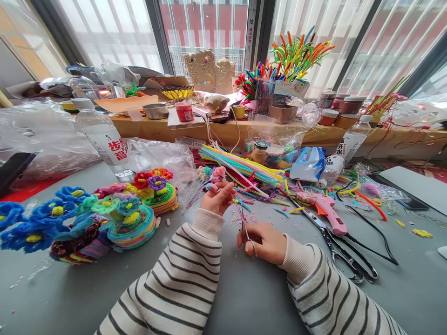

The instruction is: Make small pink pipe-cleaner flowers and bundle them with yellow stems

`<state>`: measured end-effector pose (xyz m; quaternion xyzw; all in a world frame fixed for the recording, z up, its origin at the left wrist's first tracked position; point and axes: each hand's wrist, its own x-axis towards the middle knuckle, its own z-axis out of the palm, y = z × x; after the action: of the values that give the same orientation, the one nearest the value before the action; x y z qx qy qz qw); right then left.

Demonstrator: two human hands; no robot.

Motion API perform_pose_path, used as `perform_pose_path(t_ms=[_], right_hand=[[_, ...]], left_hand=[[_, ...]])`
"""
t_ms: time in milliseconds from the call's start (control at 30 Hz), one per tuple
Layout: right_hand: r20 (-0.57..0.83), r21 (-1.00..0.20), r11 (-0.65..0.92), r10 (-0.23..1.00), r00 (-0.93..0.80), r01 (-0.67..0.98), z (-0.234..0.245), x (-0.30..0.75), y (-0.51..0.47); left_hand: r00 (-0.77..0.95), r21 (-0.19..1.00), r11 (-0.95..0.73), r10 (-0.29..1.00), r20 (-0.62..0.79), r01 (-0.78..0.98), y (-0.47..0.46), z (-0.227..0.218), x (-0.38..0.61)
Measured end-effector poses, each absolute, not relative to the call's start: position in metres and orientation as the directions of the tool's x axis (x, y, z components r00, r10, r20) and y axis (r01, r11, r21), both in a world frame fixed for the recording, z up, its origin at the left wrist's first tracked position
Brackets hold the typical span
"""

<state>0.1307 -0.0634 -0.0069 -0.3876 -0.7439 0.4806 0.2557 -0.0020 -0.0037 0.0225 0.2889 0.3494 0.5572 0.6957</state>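
My left hand (217,199) is closed in a pinch round a pink pipe cleaner (211,187), most of which the fingers hide. To the lower right, my right hand (267,243) grips a small pair of metal scissors (248,236), fingers bent round the handles. The blades point up and away, close to the strands by my left fingertips; whether they touch, I cannot tell. Pink clippings (251,217) lie scattered just beyond the scissors. Right behind my left hand rests a pink pipe-cleaner flower (218,173), and a bundle of pipe cleaners (244,166) stretches behind that.
Blue fuzzy flowers (56,211) and round coiled pieces (134,228) stand at the left. On the right lie a pink glue gun (326,211) with its black cord and large black-handled scissors (349,253). Water bottles (103,135) and a crowded wooden ledge (157,128) are farther back.
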Motion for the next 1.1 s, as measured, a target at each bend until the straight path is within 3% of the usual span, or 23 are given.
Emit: perform_pose_path(t_ms=[267,567,867,1100], right_hand=[[-0.052,-0.894,0.23,0.8,-0.598,0.385,-0.0047,0.1312,-0.0666],[-0.035,-0.884,0.215,0.855,-0.517,0.415,-0.0086,0.1303,-0.0653],[-0.019,-0.913,0.226,0.808,-0.589,0.339,-0.0111,0.1331,-0.0656],[-0.033,-0.918,0.215,0.796,-0.604,0.334,-0.007,0.1321,-0.067]], left_hand=[[0.152,0.808,0.173,0.983,-0.105,-0.563,-0.0046,0.0202,-0.0006],[0.115,0.79,0.202,0.979,-0.166,-0.58,-0.0056,0.0212,0.0023],[0.141,0.737,0.272,0.961,-0.236,-0.619,-0.0037,0.0233,0.0004],[0.179,0.76,0.267,0.963,-0.2,-0.592,-0.0053,0.0218,0.0012]])
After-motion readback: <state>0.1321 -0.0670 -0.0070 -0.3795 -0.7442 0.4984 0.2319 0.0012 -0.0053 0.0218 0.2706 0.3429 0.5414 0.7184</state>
